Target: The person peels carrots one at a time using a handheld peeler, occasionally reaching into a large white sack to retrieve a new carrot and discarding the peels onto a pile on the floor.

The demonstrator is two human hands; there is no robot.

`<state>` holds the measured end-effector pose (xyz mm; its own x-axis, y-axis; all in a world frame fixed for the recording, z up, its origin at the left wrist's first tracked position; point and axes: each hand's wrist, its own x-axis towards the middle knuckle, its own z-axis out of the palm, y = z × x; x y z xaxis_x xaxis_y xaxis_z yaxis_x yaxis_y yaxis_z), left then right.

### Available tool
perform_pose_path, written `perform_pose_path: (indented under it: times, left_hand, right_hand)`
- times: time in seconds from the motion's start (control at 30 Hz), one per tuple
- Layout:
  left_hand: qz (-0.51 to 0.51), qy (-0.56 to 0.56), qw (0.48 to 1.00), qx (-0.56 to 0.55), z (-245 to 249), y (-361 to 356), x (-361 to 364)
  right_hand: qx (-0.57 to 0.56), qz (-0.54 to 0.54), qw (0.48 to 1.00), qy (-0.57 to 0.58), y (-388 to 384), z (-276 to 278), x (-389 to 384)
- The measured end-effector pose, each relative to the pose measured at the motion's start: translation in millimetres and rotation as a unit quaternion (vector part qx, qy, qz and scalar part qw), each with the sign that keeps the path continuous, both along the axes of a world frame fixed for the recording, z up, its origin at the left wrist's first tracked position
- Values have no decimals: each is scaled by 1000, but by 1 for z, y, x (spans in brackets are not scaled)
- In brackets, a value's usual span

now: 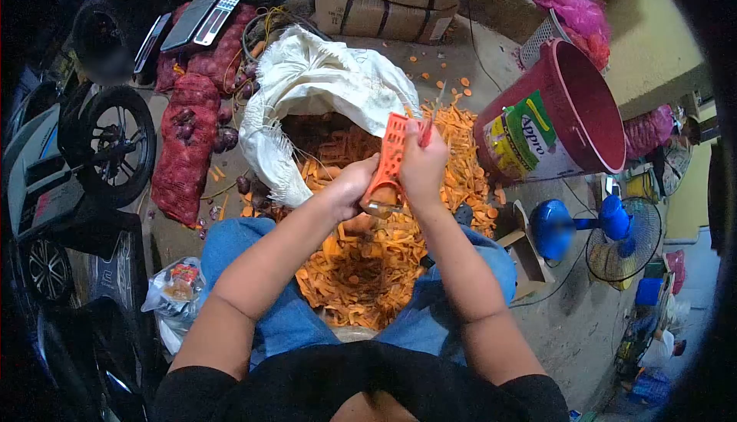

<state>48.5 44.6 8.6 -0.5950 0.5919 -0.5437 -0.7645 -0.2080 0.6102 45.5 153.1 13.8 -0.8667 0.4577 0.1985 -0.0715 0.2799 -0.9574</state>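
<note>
Grater (391, 148), slotted orange plastic, right hand (421, 167) grip clamped atop, left hand (350, 189) clamped below

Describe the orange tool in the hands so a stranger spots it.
Start at the big white sack in the middle, with carrot peelings heaped before it. Above the heap, left hand and right hand hold the orange tool: flat, slotted plastic, redder than the peelings.

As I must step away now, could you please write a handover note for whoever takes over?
Left hand: fingers closed on the lower end of the orange plastic slicer, beside a carrot piece.
Right hand: closed on its top end.
Done: a heap of orange carrot shavings lies between the knees.
Left: the open white woven sack behind it; contents hard to tell.
</note>
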Motion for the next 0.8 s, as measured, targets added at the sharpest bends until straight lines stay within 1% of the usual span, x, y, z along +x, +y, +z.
perform_pose_path:
  times: [0.03, 0.07, 0.1, 0.13, 0.17, 0.2, 0.23, 0.27, 0.3, 0.33, 0.37, 0.4, 0.43, 0.47, 0.5, 0.53, 0.57, 0.6, 0.63, 0.67, 0.7, 0.73, 0.77, 0.8]
  left_hand:
    - [-43, 49, 998, 10, 0, -1, -1]
    - [-42, 49, 998, 9, 5, -3, 2]
    - [-83, 33, 996, -18, 16, -5, 5]
    - [-125, 17, 991, -44, 22, -6, 7]
    - [-125, 17, 991, -44, 20, -7, 7]
    - [-129, 7, 991, -18, 17, -9, 6]
    - [-134, -2, 991, 9, 15, -10, 5]
    - [-135, -1, 991, 8, 13, -10, 3]
    - [-104, -21, 994, 2, 12, -8, 2]
    - [-72, -41, 997, -3, 10, -7, 0]
    - [-72, -41, 997, -2, 5, -6, -3]
    - [-50, -47, 998, -3, -1, -5, -6]
    - [-28, -53, 998, -5, -6, -5, -8]
    - [-15, -47, 999, 12, -10, -4, -9]
    - [-15, -47, 999, 13, -8, -3, -9]
    - [13, -65, 998, 18, -5, -1, -9]
    - [41, -83, 995, 22, -3, 1, -9]
    - [55, -61, 997, -5, -4, 3, -8]
    - [54, -61, 997, -5, -6, 3, -7]
    - [29, -24, 999, -3, -8, 3, -4]
    - [3, 14, 1000, 0, -9, 3, -3]
    - [-64, 45, 997, -10, 1, 1, -2]
    - [-65, 46, 997, -10, 11, -1, 1]
    - [-101, 41, 994, -26, 20, -3, 7]
  right_hand:
    - [18, -21, 1000, -9, 7, -7, -5]
    - [17, -62, 998, 5, 23, -16, -15]
    - [15, -103, 994, 21, 42, -21, -25]
    - [42, -159, 986, -6, 59, -19, -30]
    - [69, -214, 974, -34, 74, -17, -33]
    - [68, -214, 974, -34, 90, -21, -37]
    - [40, -254, 966, -37, 102, -27, -41]
    - [12, -293, 955, -39, 110, -34, -43]
    - [11, -294, 955, -38, 106, -30, -43]
    - [-94, -254, 963, 0, 96, -20, -40]
    - [-198, -210, 957, 37, 84, -9, -37]
    - [-209, -147, 967, 12, 64, 10, -26]
    - [-125, -103, 986, 45, 46, 11, -19]
    - [-39, -58, 994, 79, 30, 10, -13]
    - [-35, -19, 998, 39, 17, 11, -4]
    - [-30, 19, 999, -1, 7, 11, 2]
    - [-31, 18, 999, -1, 1, 12, 5]
    - [-7, 17, 1000, 6, -4, 12, 7]
    - [16, 17, 1000, 12, -5, 12, 8]
    - [77, 4, 996, 42, 0, 11, 5]
    - [77, 5, 996, 42, 8, 6, -1]
    - [78, -48, 995, 39, 21, -4, -10]
    - [79, -100, 991, 38, 36, -12, -19]
    - [74, -153, 984, 58, 54, -14, -27]
